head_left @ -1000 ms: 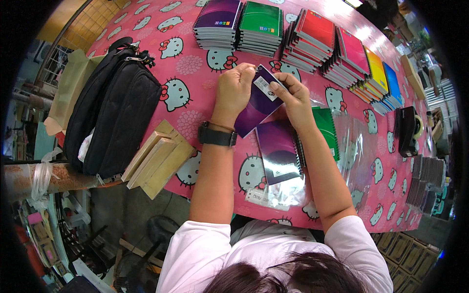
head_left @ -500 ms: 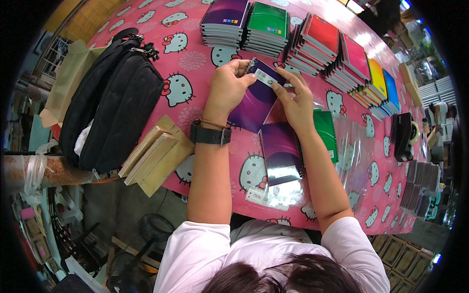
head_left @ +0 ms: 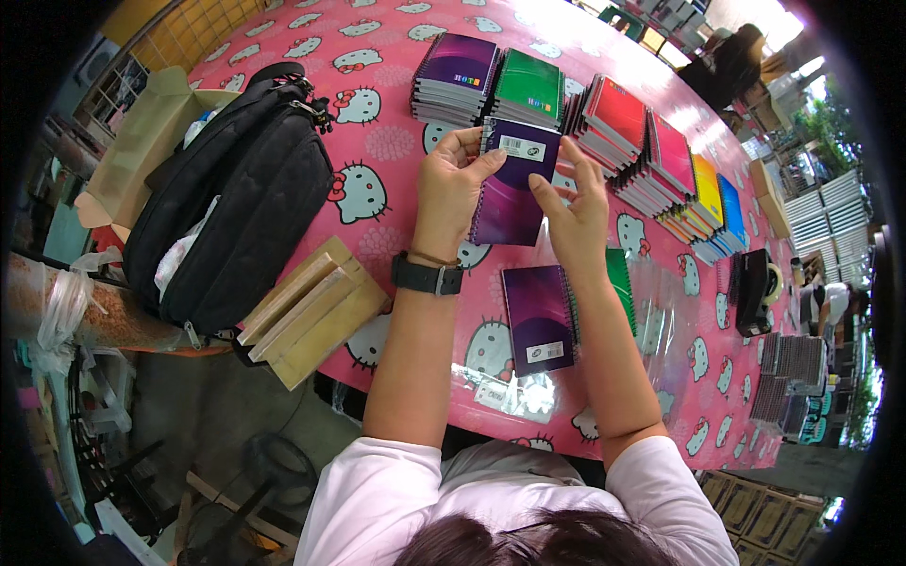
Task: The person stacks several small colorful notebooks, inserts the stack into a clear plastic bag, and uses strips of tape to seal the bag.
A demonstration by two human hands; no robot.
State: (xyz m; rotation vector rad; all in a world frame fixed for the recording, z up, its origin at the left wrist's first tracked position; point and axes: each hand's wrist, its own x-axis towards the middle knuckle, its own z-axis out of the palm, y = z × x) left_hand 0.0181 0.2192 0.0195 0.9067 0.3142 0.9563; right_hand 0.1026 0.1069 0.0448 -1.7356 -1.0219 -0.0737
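A small purple spiral notebook [head_left: 510, 203] with a white label is held up over the table. My left hand [head_left: 451, 184] grips it along the coil side, thumb on the cover. At its opposite edge, my right hand [head_left: 578, 212] has thumb and fingers apart; the thumb tip overlaps the cover, and whether it touches I cannot tell. Below, another purple notebook [head_left: 540, 311] lies on the table, its label toward me. A green notebook [head_left: 618, 283] is partly hidden by my right forearm, beside clear plastic wrap [head_left: 661, 302].
Notebook stacks line the far side: purple [head_left: 460, 61], green [head_left: 530, 87], red [head_left: 615, 113], pink [head_left: 672, 160], yellow [head_left: 707, 189], blue [head_left: 730, 208]. A black bag [head_left: 250, 203] and wooden blocks [head_left: 316, 311] sit left. A tape dispenser [head_left: 753, 292] stands right on the pink tablecloth [head_left: 387, 146].
The held notebook has turned from a slant to nearly upright. My right thumb has come off its label and those fingers have spread. The whole view has shifted slightly.
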